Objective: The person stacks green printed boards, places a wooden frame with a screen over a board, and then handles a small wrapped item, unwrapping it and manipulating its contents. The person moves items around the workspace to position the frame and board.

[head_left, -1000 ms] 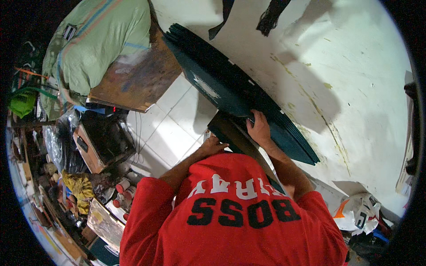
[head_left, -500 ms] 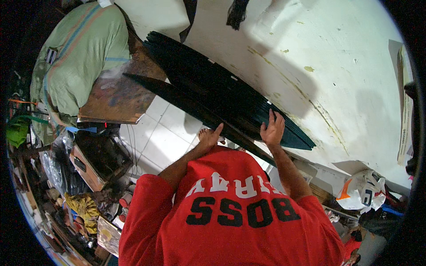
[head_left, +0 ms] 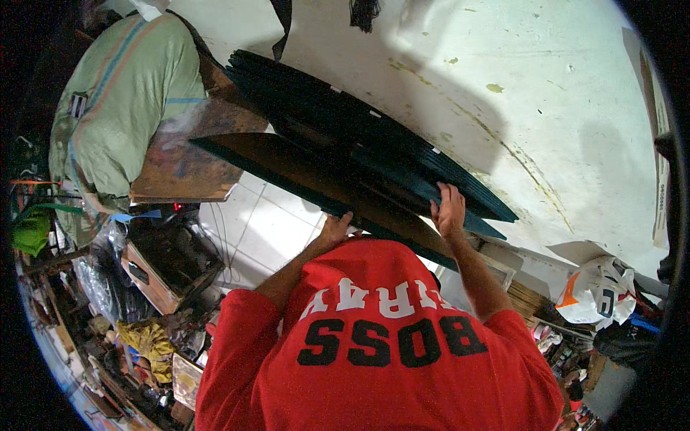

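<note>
Several long, thin dark green-black panels (head_left: 309, 97) with pointed ends stand stacked on edge, leaning toward the pale wall. Nearest my body, a separate dark panel (head_left: 248, 156) tilts away from the stack, its brownish inner face showing. My left hand (head_left: 336, 230) is closed on this near panel's edge, thumb and fingers bent around it. Farther right, my right hand (head_left: 450, 212) has its fingers bent over the edge of another dark panel (head_left: 483, 225), whose end stands a little apart from the stack. Part of the right hand's grip is hidden.
A full green woven sack (head_left: 129, 100) rests on a stained brown board (head_left: 180, 169) at the left. Below stands an open wooden box (head_left: 154, 276) among clutter and a yellow cloth (head_left: 147, 345). A white plastic bag (head_left: 593, 296) lies right, by the wall (head_left: 553, 129).
The near panel has tilted, and its gap from the stack has widened. One panel under my right hand has parted from the rest. My right hand's fingers have bent more.
</note>
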The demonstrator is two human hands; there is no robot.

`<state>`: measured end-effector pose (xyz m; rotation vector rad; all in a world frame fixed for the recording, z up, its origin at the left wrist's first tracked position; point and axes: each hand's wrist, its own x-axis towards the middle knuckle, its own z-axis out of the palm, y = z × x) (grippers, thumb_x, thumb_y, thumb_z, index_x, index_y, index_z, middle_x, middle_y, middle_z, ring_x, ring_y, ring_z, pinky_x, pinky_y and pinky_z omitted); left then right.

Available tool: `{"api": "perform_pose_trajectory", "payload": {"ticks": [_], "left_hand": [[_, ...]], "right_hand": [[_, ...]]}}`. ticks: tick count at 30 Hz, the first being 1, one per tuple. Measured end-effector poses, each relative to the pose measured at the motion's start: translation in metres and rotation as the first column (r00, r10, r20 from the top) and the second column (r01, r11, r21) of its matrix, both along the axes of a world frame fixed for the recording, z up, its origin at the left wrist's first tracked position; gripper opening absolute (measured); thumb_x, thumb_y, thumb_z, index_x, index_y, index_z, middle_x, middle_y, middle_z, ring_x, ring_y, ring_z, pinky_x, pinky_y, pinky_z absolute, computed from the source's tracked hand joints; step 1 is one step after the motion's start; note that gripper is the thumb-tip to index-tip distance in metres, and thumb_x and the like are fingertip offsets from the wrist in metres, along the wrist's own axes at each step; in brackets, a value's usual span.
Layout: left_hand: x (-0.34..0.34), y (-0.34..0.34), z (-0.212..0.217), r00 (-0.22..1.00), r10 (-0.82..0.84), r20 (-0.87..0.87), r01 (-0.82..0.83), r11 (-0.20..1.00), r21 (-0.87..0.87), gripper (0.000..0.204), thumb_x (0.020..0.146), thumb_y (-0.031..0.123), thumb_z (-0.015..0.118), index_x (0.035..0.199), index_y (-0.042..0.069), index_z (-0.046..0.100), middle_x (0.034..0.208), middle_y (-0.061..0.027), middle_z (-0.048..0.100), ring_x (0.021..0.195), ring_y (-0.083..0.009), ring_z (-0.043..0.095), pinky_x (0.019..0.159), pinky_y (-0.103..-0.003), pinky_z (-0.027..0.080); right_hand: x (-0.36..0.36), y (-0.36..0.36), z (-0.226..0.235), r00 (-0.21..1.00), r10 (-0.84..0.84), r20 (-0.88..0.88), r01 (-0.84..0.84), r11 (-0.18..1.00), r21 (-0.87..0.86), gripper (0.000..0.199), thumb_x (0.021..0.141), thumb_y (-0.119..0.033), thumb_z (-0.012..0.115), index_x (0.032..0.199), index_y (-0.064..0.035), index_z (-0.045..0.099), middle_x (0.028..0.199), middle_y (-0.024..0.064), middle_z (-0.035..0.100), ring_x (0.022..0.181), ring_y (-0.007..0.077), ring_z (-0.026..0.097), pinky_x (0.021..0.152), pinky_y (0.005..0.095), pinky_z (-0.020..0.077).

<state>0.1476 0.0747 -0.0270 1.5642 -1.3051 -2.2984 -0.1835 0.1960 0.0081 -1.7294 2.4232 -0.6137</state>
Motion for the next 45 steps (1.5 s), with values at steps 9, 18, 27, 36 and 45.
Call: {"api": "perform_pose_trajectory", "payload": {"ticks": [9,18,27,36,45], "left_hand": [[0.023,0.014,-0.070,0.909,-0.413,-0.051,0.126,0.390,-0.912,0.057,0.094,0.039,0.065,0.131,-0.003,0.053,0.082,-0.0151,0.070,0.054,-0.0265,0.060,0.049,-0.040,0.048],[-0.013,-0.001,-0.104,0.887,-0.186,0.422,0.386,0.801,-0.457,0.061,0.097,0.059,0.044,0.113,0.005,0.069,0.113,-0.0186,0.068,0.118,-0.0360,0.051,0.104,-0.052,0.031],[-0.125,-0.075,-0.054,0.982,-0.165,0.092,0.178,0.655,-0.734,0.074,0.093,0.063,0.055,0.060,-0.003,0.062,0.058,-0.0169,0.064,0.053,-0.0281,0.063,0.057,-0.046,0.053],[-0.145,-0.082,0.044,0.934,-0.177,0.311,0.352,0.300,-0.886,0.021,0.093,0.026,0.063,0.087,0.009,0.074,0.088,-0.0140,0.072,0.090,-0.0346,0.068,0.084,-0.046,0.052],[-0.216,-0.137,0.175,0.984,-0.159,-0.081,-0.090,-0.050,-0.995,0.009,0.088,0.013,0.066,0.090,0.007,0.072,0.090,-0.0174,0.068,0.084,-0.0391,0.066,0.073,-0.047,0.052]], "right_hand": [[-0.045,0.055,0.055,0.983,0.163,-0.087,-0.147,0.975,0.165,0.029,0.086,-0.025,0.072,0.101,-0.0036,0.061,0.093,0.0168,0.065,0.088,0.0404,0.063,0.077,0.0481,0.0463],[-0.071,0.334,0.388,0.871,-0.446,-0.207,0.397,0.886,-0.237,0.039,0.085,-0.018,0.076,0.119,-0.0077,0.061,0.111,0.0118,0.063,0.103,0.0316,0.061,0.090,0.0438,0.0489],[-0.003,0.453,0.400,0.592,-0.779,-0.208,0.806,0.574,0.144,0.049,0.082,-0.014,0.077,0.127,-0.0071,0.057,0.121,0.0126,0.060,0.111,0.0317,0.057,0.096,0.0427,0.0471],[0.048,0.571,0.432,0.543,-0.824,-0.158,0.839,0.529,0.127,0.061,0.079,-0.009,0.078,0.135,-0.0066,0.054,0.130,0.0134,0.058,0.120,0.0318,0.054,0.101,0.0416,0.0454],[0.062,0.571,0.453,0.679,-0.682,-0.271,0.734,0.627,0.260,0.058,0.078,-0.013,0.080,0.131,-0.0052,0.058,0.126,0.0132,0.061,0.116,0.0330,0.055,0.100,0.0408,0.0453]]}}
